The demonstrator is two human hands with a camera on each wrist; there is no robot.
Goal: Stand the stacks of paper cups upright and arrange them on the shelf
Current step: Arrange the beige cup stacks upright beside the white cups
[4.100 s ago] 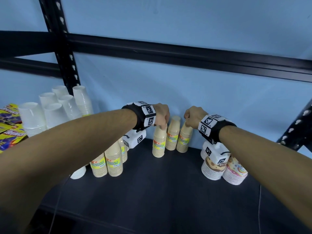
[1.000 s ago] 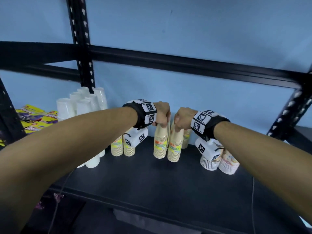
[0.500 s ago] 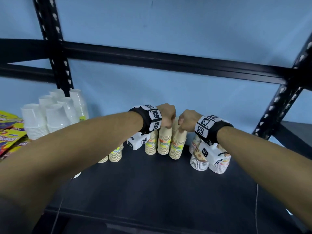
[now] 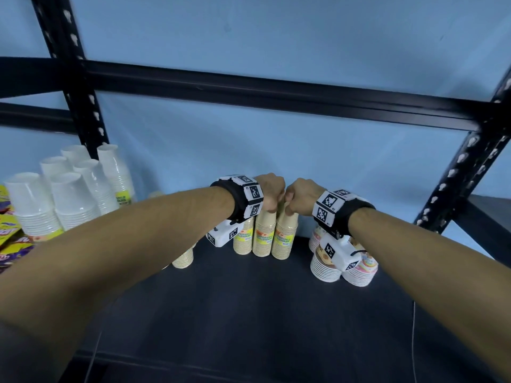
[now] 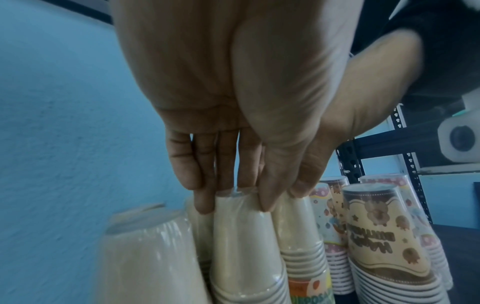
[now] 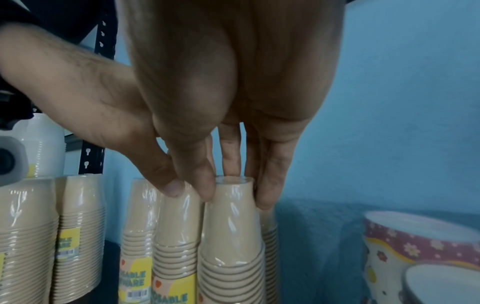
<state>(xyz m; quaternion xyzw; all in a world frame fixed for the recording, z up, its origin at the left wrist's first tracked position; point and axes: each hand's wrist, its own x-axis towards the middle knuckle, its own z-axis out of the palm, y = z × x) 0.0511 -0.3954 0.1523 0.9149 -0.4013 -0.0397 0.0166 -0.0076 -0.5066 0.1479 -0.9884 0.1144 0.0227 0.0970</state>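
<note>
Three tan paper cup stacks, wrapped in clear film, stand upside down in a tight row at the back of the dark shelf (image 4: 249, 313). My left hand (image 4: 272, 200) pinches the top of the middle stack (image 4: 265, 236); the left wrist view shows the hand (image 5: 233, 203) with fingers and thumb either side of that stack (image 5: 241, 242). My right hand (image 4: 293, 201) pinches the top of the right stack (image 4: 284, 237), and in the right wrist view the hand (image 6: 235, 197) grips that stack (image 6: 231, 230). The two hands almost touch. The left stack (image 4: 243, 240) stands free.
White cup stacks (image 4: 69, 194) stand at the far left beside colourful packets (image 4: 8, 239). Printed party cup stacks (image 4: 325, 268) sit to the right under my wrist. Another tan stack (image 4: 184, 258) shows below my left forearm. A black crossbeam (image 4: 276, 92) and uprights (image 4: 464, 172) frame the shelf.
Both hands have kept hold of the stack tops and moved closer together. The right hand's stack has gone from in front into line, so the three stacks now stand tight side by side.
</note>
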